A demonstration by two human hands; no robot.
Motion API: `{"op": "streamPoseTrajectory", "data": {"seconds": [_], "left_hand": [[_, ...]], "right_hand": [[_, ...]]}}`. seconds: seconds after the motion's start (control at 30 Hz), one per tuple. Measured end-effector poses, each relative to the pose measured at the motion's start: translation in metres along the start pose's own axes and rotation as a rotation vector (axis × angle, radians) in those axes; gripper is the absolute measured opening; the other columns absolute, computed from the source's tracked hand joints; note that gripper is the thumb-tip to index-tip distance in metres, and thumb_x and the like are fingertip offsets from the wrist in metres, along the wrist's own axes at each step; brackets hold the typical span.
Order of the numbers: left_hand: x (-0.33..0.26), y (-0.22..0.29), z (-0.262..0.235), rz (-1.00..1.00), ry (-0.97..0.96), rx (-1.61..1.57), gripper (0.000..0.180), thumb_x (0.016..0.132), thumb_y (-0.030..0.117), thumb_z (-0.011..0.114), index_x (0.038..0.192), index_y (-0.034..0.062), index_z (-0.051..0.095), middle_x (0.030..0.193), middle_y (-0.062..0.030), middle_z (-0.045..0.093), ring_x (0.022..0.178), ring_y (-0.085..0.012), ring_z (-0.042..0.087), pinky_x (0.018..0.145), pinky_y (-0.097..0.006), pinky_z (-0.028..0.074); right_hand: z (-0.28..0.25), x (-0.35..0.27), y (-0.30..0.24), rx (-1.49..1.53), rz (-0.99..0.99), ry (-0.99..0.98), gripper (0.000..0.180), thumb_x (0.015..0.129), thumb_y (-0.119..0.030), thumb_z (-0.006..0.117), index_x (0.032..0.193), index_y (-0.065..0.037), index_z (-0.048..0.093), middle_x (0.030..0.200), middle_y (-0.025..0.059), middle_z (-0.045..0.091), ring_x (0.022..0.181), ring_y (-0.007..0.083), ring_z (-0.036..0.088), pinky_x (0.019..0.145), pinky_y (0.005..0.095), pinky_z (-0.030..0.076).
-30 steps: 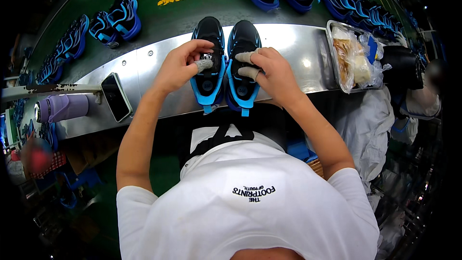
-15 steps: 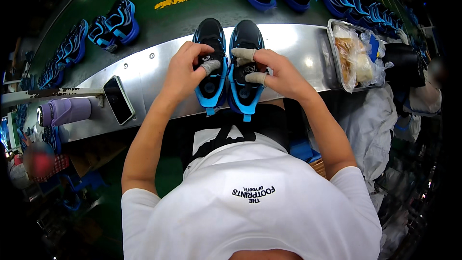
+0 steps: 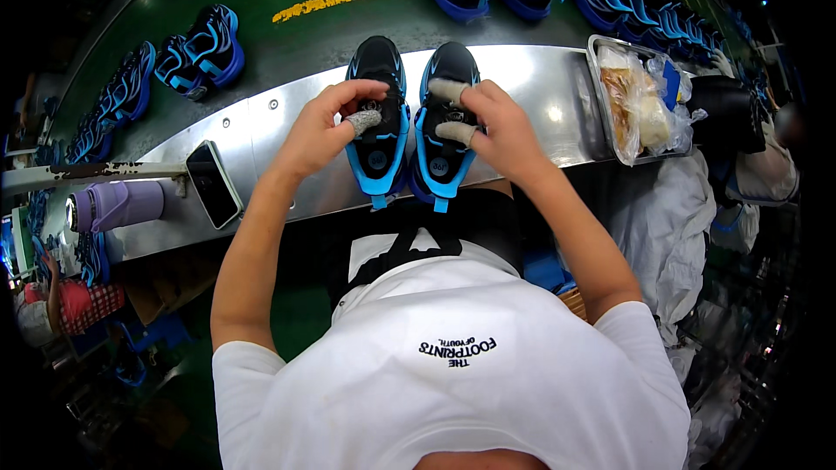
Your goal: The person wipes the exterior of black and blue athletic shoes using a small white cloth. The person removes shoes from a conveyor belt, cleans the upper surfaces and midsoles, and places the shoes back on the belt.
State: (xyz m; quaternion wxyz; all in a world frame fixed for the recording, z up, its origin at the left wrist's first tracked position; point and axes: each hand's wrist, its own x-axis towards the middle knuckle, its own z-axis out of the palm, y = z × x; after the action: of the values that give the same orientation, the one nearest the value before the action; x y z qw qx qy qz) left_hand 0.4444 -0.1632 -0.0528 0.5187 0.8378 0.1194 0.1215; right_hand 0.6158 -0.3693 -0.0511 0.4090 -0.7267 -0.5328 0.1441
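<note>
Two black-and-blue sneakers stand side by side on the metal ledge, toes away from me. Over the tongue of the left sneaker (image 3: 376, 176) is my left hand (image 3: 324, 126), its thumb in a grey finger cover and the forefinger stretched over the shoe. A gap shows between those two fingertips, with a small emblem on the tongue in it. My right hand (image 3: 495, 126) is at the right sneaker (image 3: 438, 178), thumb and forefinger in pale covers, spread apart across its tongue. Round labels show on both insoles. The other fingers of each hand are partly hidden.
More sneakers (image 3: 213, 45) stand on the green surface at the far left, and a row of them (image 3: 601, 0) runs far right. A metal tray (image 3: 596, 87) holds plastic-wrapped items. A phone (image 3: 214, 183), a purple flask (image 3: 131, 204) and a worn metal bar (image 3: 96, 172) are at left.
My left thumb has moved a little to the left, away from the tongue. The right sneaker's toe has swung slightly right, with my right hand staying on it. Insole labels show more plainly.
</note>
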Motion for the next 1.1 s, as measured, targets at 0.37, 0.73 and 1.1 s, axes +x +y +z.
{"op": "streamPoseTrajectory", "data": {"seconds": [0.37,0.73,1.1], "left_hand": [[-0.024,0.053,0.078,-0.629,-0.076,-0.597,0.022,0.097,0.013,0.052,0.111,-0.0028,0.061,0.095,-0.0075,0.065,0.071,-0.0123,0.062,0.062,-0.025,0.051],[-0.019,0.051,0.104,-0.685,-0.018,-1.092,0.025,0.098,0.007,0.045,0.117,-0.0046,0.055,0.109,-0.0121,0.062,0.092,-0.0186,0.065,0.076,-0.027,0.055],[-0.018,0.052,0.108,-0.742,0.006,-1.106,0.026,0.097,0.006,0.047,0.119,-0.0064,0.052,0.114,-0.0169,0.062,0.103,-0.0252,0.067,0.081,-0.030,0.056]], "right_hand": [[-0.011,-0.002,0.007,0.334,0.135,-0.125,0.045,0.081,-0.005,0.070,0.125,-0.011,0.064,0.100,0.0013,0.060,0.079,0.0102,0.051,0.073,0.0266,0.045],[-0.012,0.000,0.014,0.486,0.096,-0.186,0.042,0.077,-0.012,0.075,0.118,-0.015,0.069,0.084,0.0017,0.053,0.071,0.0099,0.048,0.064,0.0243,0.042],[-0.014,0.002,0.015,0.517,0.109,-0.277,0.038,0.078,-0.014,0.073,0.116,-0.012,0.069,0.089,0.0047,0.059,0.082,0.0157,0.055,0.073,0.0283,0.045]]}}
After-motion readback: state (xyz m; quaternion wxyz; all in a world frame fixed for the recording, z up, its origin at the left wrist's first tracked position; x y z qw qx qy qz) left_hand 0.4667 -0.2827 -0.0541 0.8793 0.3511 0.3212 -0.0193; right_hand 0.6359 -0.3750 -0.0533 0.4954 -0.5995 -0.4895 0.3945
